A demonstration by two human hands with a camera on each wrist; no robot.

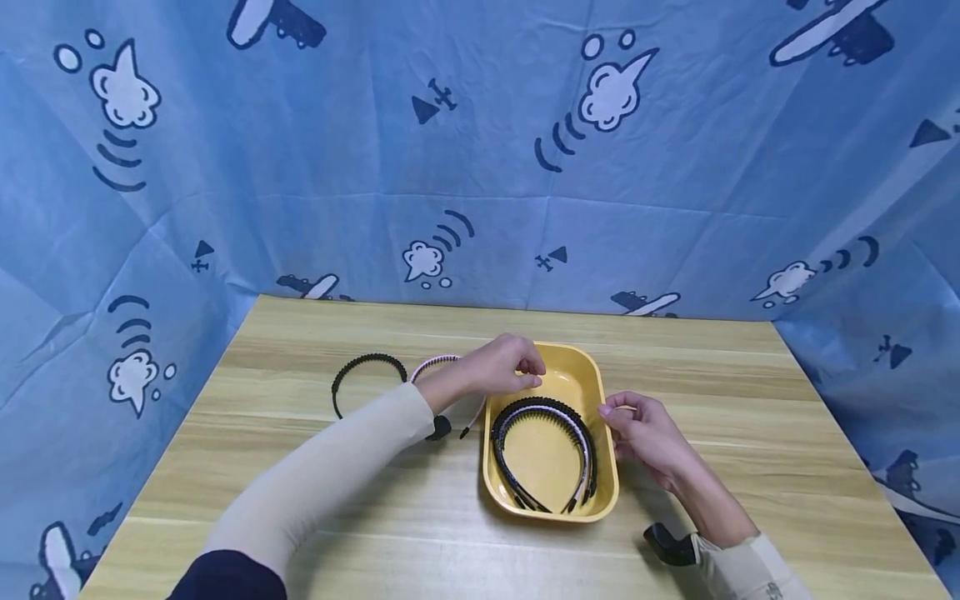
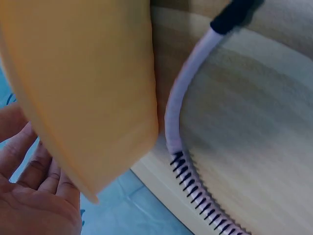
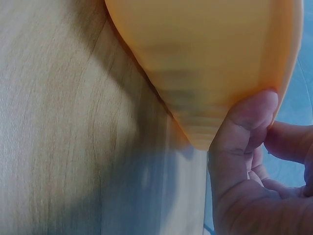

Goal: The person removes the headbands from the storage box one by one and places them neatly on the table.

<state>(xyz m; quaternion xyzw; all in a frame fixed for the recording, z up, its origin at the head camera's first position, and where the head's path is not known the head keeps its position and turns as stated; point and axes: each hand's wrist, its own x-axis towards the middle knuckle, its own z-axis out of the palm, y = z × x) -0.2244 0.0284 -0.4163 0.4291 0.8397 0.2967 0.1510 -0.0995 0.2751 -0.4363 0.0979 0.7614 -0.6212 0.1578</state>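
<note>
A yellow tray [image 1: 566, 385] stands on the table with several hair bands lying in it, black ones [image 1: 534, 402] and a pale lavender one among them. My right hand [image 1: 643, 437] pinches the tray's right rim between thumb and fingers; the right wrist view shows the grip on the tray's wall [image 3: 195, 58]. Over the tray's far left corner hovers my left hand [image 1: 504, 364], fingers loosely bent, with nothing seen in them. A lavender headband [image 2: 173, 112] with black teeth lies left of the tray, partly hidden by my left forearm in the head view.
A black wavy headband [image 1: 367, 358] rests on the wooden table [image 1: 285, 392] farther left, its lower part behind my left sleeve. Blue printed cloth [image 1: 480, 167] hangs behind and at both sides of the table. A dark device [image 1: 670, 546] sits at my right wrist.
</note>
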